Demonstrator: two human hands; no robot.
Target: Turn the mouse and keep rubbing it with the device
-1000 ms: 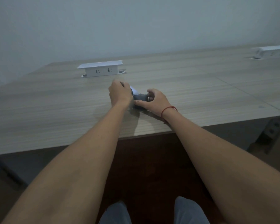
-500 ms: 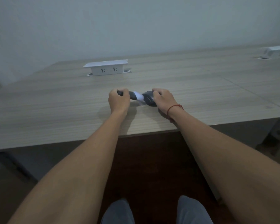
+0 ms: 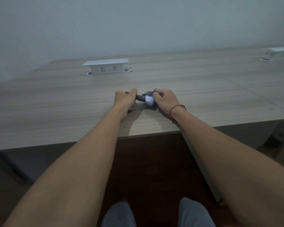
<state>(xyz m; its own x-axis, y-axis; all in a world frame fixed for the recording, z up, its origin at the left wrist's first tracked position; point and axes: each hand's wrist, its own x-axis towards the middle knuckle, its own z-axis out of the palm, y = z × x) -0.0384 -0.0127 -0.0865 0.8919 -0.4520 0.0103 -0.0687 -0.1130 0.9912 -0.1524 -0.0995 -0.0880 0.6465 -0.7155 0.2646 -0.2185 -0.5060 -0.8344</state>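
Observation:
Both hands meet over the middle of a wooden table [image 3: 56, 104]. My left hand [image 3: 125, 99] grips the thin dark end of a small dark-grey object [image 3: 140, 97]. My right hand [image 3: 166, 99] grips its thicker end, where a white part [image 3: 149, 100] shows beside a dark rounded piece [image 3: 148, 93]. The object lies low over the tabletop between the two fists, and most of it is hidden by my fingers. A red string circles my right wrist.
A white pop-up socket box [image 3: 106, 67] stands at the back of the table, left of centre. A second white socket box [image 3: 280, 53] sits at the far right. The table's front edge runs just below my wrists, and my knees show underneath.
The object has turned in my hands: the white part now faces me near my right hand, and my right fingers have shifted over the top of the thick end.

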